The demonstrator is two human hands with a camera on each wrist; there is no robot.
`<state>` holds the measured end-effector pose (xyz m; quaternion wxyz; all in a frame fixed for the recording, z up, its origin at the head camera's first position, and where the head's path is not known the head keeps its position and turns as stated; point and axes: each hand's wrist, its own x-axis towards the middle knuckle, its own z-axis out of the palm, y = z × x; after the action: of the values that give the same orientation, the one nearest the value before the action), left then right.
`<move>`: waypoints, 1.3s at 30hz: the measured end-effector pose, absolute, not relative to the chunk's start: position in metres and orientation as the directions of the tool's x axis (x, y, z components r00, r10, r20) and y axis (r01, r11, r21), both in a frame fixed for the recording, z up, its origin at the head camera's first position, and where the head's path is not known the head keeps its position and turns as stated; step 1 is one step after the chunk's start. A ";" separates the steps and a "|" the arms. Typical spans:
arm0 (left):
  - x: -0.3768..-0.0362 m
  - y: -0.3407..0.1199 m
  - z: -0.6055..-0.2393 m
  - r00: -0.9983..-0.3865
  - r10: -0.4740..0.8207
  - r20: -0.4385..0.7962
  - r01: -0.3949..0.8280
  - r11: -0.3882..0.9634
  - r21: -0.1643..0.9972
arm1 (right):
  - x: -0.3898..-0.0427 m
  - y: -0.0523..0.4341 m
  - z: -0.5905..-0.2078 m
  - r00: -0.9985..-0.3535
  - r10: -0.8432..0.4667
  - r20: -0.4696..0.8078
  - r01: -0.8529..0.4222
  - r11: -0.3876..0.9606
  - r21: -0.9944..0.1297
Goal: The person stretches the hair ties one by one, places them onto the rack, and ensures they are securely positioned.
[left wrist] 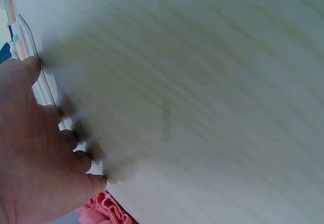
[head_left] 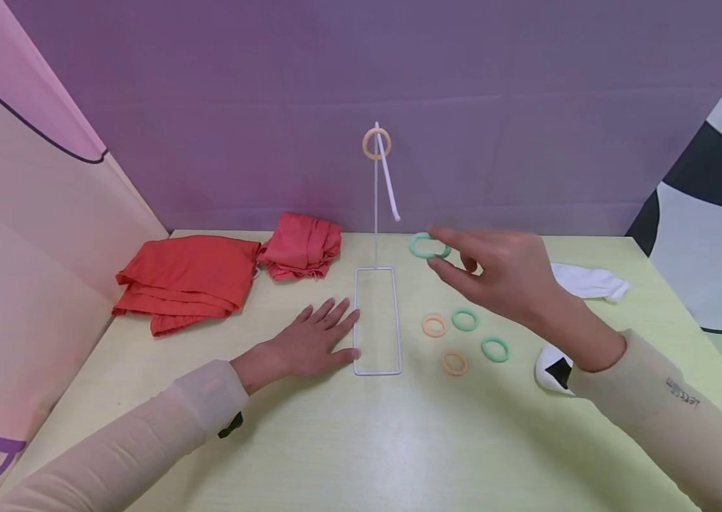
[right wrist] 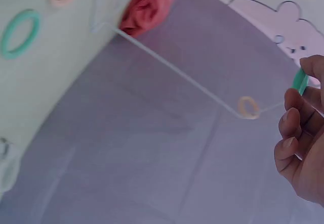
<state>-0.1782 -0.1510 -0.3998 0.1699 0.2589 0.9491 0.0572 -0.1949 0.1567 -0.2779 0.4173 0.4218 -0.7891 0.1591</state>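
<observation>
Between thumb and index finger my right hand [head_left: 501, 274] pinches a green ring [head_left: 420, 254], raised over the table right of a white wire stand [head_left: 397, 320]. The same green ring [right wrist: 300, 81] shows edge-on in the right wrist view. My left hand [head_left: 316, 341] lies with spread, straight fingers on the table, its fingertips at the left side of the stand's rectangular base. An orange ring [head_left: 366, 151] hangs on the stand's upper arm, near the upright. Two orange rings [head_left: 454, 363] and two green rings [head_left: 495, 349] lie on the table right of the base.
Red folded cloth [head_left: 197, 277] and a smaller red cloth bundle [head_left: 303, 245] lie at the back left. White cloth [head_left: 587, 282] and a white item with a black patch [head_left: 549, 370] lie at the right, partly behind my right arm. A purple curtain [head_left: 239, 128] stands behind the table.
</observation>
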 end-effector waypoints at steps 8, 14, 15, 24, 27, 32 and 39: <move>-0.179 -0.151 -0.402 -0.804 0.512 -0.301 0.476 0.859 0.188 | -0.169 0.141 -0.244 -0.125 -0.492 0.861 -0.826 0.533 0.185; -0.180 -0.152 -0.403 -0.808 0.502 -0.307 0.468 0.865 0.181 | -0.168 0.125 -0.230 -0.079 -0.474 0.877 -0.806 0.549 0.224; -0.180 -0.152 -0.403 -0.808 0.502 -0.308 0.468 0.865 0.182 | -0.169 0.123 -0.229 -0.076 -0.475 0.877 -0.796 0.558 0.233; -0.178 -0.151 -0.401 -0.805 0.513 -0.298 0.474 0.858 0.197 | -0.201 0.112 -0.233 -0.091 -0.461 0.883 -0.738 0.626 0.251; -0.178 -0.151 -0.401 -0.804 0.516 -0.296 0.477 0.856 0.198 | -0.214 0.110 -0.235 -0.102 -0.458 0.883 -0.715 0.651 0.255; -0.179 -0.152 -0.402 -0.804 0.520 -0.289 0.481 0.854 0.198 | -0.233 0.106 -0.237 -0.143 -0.451 0.881 -0.665 0.703 0.252; -0.179 -0.153 -0.404 -0.804 0.521 -0.287 0.484 0.853 0.193 | -0.256 0.101 -0.239 -0.214 -0.435 0.875 -0.641 0.738 0.210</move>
<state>-0.1792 -0.1526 -0.4038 0.1668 0.2651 0.9481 0.0553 -0.2560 0.1006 -0.2386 0.5214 0.3483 -0.7727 0.0990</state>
